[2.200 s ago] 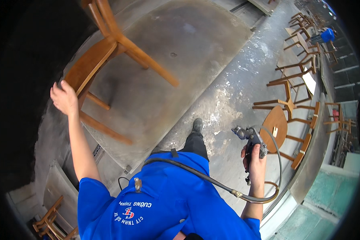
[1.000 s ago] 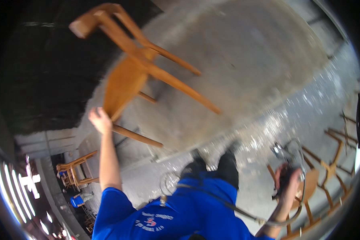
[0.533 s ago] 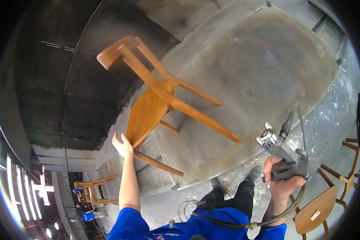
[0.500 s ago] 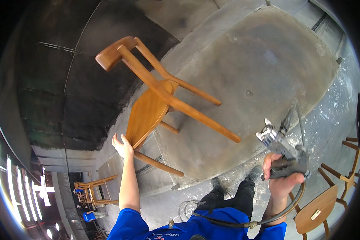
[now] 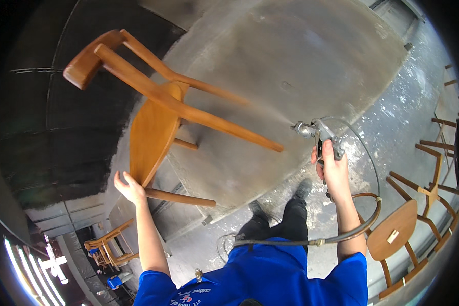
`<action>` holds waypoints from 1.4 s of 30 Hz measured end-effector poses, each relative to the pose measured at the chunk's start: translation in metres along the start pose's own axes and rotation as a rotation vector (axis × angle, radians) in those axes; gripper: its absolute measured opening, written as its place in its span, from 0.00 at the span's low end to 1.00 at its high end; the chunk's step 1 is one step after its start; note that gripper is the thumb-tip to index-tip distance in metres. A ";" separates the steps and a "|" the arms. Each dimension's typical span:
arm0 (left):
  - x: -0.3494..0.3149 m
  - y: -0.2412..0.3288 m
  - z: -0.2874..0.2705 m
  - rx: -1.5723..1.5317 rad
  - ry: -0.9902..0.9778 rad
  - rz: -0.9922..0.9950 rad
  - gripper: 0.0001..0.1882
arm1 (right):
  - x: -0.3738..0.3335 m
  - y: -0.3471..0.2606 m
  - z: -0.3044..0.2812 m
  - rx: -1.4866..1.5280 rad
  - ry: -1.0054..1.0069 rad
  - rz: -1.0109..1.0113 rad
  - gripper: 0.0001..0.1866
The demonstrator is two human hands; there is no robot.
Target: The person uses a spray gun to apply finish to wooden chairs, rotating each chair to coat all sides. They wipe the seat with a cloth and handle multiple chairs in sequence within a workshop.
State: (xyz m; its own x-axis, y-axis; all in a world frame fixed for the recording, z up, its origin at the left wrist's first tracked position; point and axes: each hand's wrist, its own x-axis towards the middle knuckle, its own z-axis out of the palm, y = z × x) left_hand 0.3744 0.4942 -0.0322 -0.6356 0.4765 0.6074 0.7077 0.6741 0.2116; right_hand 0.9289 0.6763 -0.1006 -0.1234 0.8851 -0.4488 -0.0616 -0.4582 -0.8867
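Observation:
A brown wooden chair [image 5: 153, 135] with a curved backrest is tilted over in front of me, its legs pointing right. My left hand [image 5: 131, 189] grips the front edge of its seat near one front leg; part of the fingers is hidden. In my right hand [image 5: 335, 171] is a metal spray gun [image 5: 324, 135], its nozzle facing left toward the chair legs. A faint mist leaves the nozzle. The fingers wrap round the gun's handle, and a hose [image 5: 349, 234] runs from it down past my waist.
A large grey platform [image 5: 224, 53] lies under and beyond the chair. Dark wall panels [image 5: 30, 127] rise at the left. More wooden chairs [image 5: 392, 229] stand at the right, and a stack of chairs [image 5: 109, 245] is at the lower left. Hose loops lie by my feet.
The spray gun has swung from pointing up and away to pointing left at the chair, and mist now shows. The chair and my left hand sit further left in view.

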 end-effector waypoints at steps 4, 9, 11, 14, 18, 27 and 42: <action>-0.002 0.005 0.001 -0.020 0.027 0.009 0.23 | -0.002 0.028 -0.022 -0.109 0.078 0.090 0.35; 0.009 0.023 0.000 -0.080 0.051 -0.011 0.24 | -0.050 0.036 -0.038 -0.107 0.222 0.127 0.34; 0.020 0.024 0.003 -0.236 0.084 0.064 0.26 | -0.079 0.033 -0.036 -0.106 0.293 0.089 0.33; 0.030 0.004 0.013 -0.374 0.328 0.247 0.35 | -0.145 0.024 -0.020 -0.064 0.377 -0.012 0.30; -0.026 -0.042 0.056 -0.467 0.196 0.029 0.48 | -0.220 0.019 0.031 0.015 0.316 -0.312 0.49; -0.119 -0.084 0.141 -0.753 -0.457 -0.717 0.17 | -0.270 0.018 0.154 -0.078 -0.162 -0.575 0.54; -0.095 -0.068 0.141 -0.787 -0.475 -0.724 0.16 | -0.221 0.051 0.232 -0.015 0.084 -0.429 0.48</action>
State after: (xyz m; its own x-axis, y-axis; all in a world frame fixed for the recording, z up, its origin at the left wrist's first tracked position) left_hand 0.3430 0.4833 -0.2121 -0.9023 0.3996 -0.1617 0.0227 0.4186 0.9079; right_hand 0.7237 0.4384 -0.0203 -0.0088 0.9989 -0.0465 -0.0748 -0.0470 -0.9961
